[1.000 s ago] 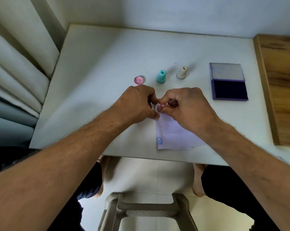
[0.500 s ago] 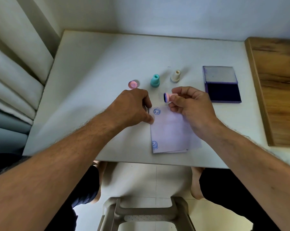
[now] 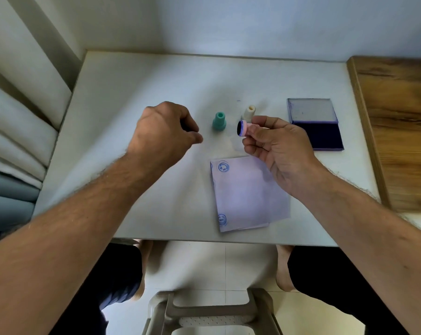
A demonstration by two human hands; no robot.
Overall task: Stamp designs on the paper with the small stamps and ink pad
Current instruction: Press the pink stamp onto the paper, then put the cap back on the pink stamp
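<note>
A person sits at a white table, seen from above through a head-worn camera. A sheet of pale paper lies near the table's front edge and serves as the landmark here. It carries two round blue smiley prints, one at its far-left corner and one at its near-left corner.

Just beyond the paper's far-right corner, the right hand is raised off the table. Its thumb and fingertips pinch a small pink stamp, tipped sideways so the dark inked face points left.

Beyond the paper stand a teal stamp and a cream stamp, both upright. Farther right of them lies the open ink pad, its dark pad nearest the person and its lid folded back.

The left hand hovers above the table, beyond and left of the paper, fingers loosely curled; it seems to hold nothing, though its underside is hidden.

The pink stamp's turn looks finished. The next move is likely either re-inking it at the pad or setting it down and taking another stamp.
</note>
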